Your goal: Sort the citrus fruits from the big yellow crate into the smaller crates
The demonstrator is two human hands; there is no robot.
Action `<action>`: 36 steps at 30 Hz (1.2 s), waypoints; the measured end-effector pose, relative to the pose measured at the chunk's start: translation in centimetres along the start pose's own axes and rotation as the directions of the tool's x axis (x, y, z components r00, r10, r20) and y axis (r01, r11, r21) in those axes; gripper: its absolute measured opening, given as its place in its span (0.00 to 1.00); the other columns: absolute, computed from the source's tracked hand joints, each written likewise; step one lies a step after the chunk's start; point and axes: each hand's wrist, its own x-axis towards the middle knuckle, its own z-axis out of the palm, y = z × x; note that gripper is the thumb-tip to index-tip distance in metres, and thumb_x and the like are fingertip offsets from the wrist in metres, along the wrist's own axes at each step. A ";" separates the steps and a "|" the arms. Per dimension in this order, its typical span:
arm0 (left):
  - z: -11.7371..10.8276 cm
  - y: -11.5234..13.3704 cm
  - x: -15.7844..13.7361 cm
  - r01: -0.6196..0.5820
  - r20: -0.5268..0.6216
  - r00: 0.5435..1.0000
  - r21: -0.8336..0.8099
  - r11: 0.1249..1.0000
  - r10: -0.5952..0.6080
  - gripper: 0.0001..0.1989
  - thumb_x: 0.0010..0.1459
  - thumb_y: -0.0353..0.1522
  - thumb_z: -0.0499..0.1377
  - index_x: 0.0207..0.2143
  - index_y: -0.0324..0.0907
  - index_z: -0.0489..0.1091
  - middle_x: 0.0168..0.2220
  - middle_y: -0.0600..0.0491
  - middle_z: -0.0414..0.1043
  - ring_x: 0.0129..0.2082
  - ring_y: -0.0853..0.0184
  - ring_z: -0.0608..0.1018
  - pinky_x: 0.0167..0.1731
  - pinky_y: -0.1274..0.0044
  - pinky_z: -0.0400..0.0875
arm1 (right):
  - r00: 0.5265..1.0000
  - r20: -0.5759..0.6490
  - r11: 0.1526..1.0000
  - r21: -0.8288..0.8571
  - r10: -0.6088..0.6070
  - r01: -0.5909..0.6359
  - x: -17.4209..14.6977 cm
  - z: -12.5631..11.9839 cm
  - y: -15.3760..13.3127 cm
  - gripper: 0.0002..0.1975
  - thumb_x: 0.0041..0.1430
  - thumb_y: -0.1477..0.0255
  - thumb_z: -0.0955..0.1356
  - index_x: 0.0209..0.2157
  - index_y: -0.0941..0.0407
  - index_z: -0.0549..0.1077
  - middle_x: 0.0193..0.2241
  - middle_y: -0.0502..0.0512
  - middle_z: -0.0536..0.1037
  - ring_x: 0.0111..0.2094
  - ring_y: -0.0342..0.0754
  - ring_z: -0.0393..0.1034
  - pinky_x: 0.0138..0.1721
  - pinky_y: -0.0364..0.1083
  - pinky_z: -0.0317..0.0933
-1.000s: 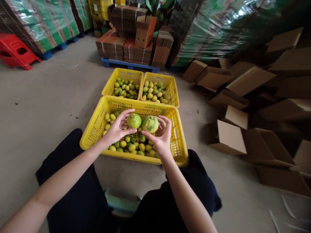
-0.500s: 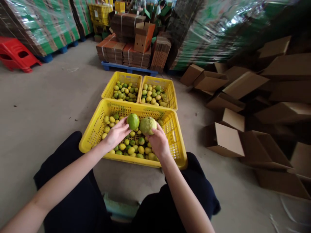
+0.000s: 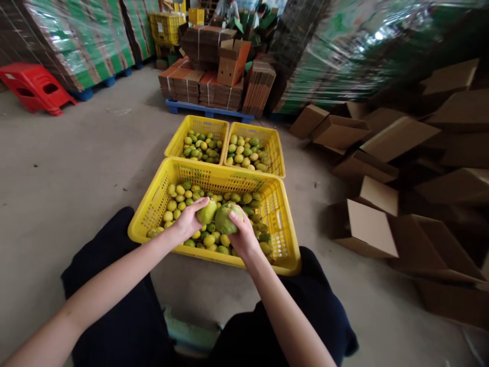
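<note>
My left hand [image 3: 188,221] is closed around a green lemon [image 3: 207,211], its thumb along the top. Close beside it, my right hand [image 3: 242,233] grips a larger, bumpy green lemon [image 3: 225,218] with the thumb across its upper side. Both fruits are above the big yellow crate [image 3: 153,199] between my knees. Many yellow and green lemons [image 3: 179,189] lie in that crate, some of them hidden by my hands.
Two smaller yellow crates [image 3: 226,148] of lemons stand just beyond. Open cardboard boxes [image 3: 367,229] pile up on the right. Flattened cartons [image 3: 221,92] rest on a blue pallet [image 3: 209,111]; a red stool [image 3: 36,87] is at the left. People [image 3: 231,11] are far back.
Both hands have moved lower and the two lemons have been turned. More of the fruit in the far part of the big crate shows. The whole view has shifted slightly.
</note>
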 end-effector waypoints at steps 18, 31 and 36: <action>0.9 2.5 -0.7 0.077 -0.082 0.989 -0.412 0.908 -0.121 0.14 0.64 0.36 0.51 0.42 0.33 0.69 0.33 0.43 0.75 0.32 0.64 0.80 0.31 0.77 0.80 | 0.940 0.181 0.891 0.310 0.288 -0.332 0.4 -1.1 -1.7 0.17 0.60 0.60 0.68 0.43 0.58 0.74 0.36 0.58 0.83 0.28 0.48 0.79 0.23 0.41 0.74; 1.1 2.4 -0.8 0.138 0.046 0.990 -0.298 0.944 -0.130 0.20 0.68 0.37 0.44 0.49 0.32 0.68 0.38 0.39 0.75 0.32 0.65 0.79 0.32 0.76 0.79 | 0.942 0.240 0.922 0.251 0.236 -0.295 0.0 -1.0 -2.8 0.13 0.54 0.67 0.69 0.41 0.57 0.75 0.36 0.56 0.83 0.32 0.50 0.80 0.28 0.45 0.75; 1.0 1.9 -0.3 0.185 0.035 0.983 -0.191 0.964 -0.182 0.29 0.69 0.45 0.39 0.43 0.31 0.70 0.27 0.45 0.74 0.19 0.70 0.71 0.20 0.79 0.71 | 0.938 0.220 0.940 0.155 0.268 -0.305 0.2 -0.7 -2.7 0.19 0.56 0.57 0.69 0.41 0.58 0.76 0.34 0.58 0.83 0.31 0.51 0.80 0.27 0.45 0.73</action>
